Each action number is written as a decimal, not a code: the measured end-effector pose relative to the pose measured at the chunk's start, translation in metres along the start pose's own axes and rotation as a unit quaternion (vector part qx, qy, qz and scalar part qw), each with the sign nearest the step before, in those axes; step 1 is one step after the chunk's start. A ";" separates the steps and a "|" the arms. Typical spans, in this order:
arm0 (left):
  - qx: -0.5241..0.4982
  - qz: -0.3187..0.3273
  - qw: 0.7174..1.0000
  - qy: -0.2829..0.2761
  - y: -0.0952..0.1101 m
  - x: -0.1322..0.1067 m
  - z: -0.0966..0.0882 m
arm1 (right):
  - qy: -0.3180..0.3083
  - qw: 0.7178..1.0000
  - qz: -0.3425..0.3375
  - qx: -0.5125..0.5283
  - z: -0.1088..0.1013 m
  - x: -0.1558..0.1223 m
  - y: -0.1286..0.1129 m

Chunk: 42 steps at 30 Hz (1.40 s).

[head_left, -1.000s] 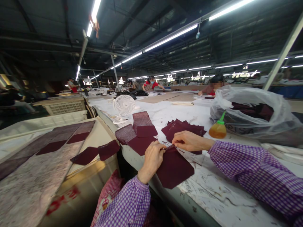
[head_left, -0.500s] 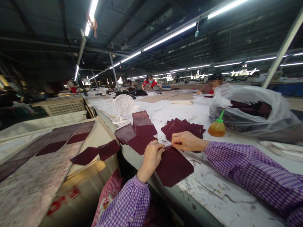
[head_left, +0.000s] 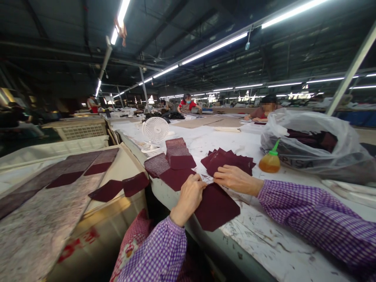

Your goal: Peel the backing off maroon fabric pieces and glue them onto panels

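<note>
A dark maroon fabric piece (head_left: pixel 217 207) with cut corners lies at the table's front edge, its lower part reaching over the rim. My left hand (head_left: pixel 189 197) is closed at its upper left edge, thumb and forefinger pinched together. At the top edge, the bent fingers of my right hand (head_left: pixel 237 180) press together on the same piece; their tips are partly hidden. Just behind my right hand lies a fanned stack of maroon pieces (head_left: pixel 226 158). Beyond my left hand, more maroon pieces (head_left: pixel 178 178) overlap, some with a greyish speckled part.
A glue bottle (head_left: pixel 269 161) with a green nozzle stands beside a clear plastic bag (head_left: pixel 311 152) of dark fabric. A small white fan (head_left: pixel 155 129) stands farther back on the white table (head_left: pixel 264 231). Left, a cream bin (head_left: pixel 117 219) bears a speckled sheet and maroon pieces. Co-workers sit beyond.
My right hand has turned slightly, its fingers a little straighter at the top edge. My left hand keeps its pinch. The view has shifted slightly.
</note>
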<state>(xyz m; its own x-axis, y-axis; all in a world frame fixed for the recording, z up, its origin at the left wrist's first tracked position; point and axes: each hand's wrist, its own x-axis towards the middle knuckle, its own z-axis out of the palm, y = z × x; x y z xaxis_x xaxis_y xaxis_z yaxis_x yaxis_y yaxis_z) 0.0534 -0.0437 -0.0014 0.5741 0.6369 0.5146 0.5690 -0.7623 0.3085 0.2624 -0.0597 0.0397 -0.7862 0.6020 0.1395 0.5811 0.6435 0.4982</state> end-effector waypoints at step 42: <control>-0.009 0.077 0.997 0.024 -0.025 -0.031 -0.031 | -0.114 0.977 0.073 0.164 -0.035 0.018 -0.027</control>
<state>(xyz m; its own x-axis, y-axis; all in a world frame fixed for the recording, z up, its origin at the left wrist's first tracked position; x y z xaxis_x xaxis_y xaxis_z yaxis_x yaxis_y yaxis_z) 0.0036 -0.0481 -0.0004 0.6247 0.5070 0.5939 0.4660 -0.8523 0.2374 0.2247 -0.0827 0.0583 -0.6447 0.7640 -0.0244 0.7487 0.6376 0.1815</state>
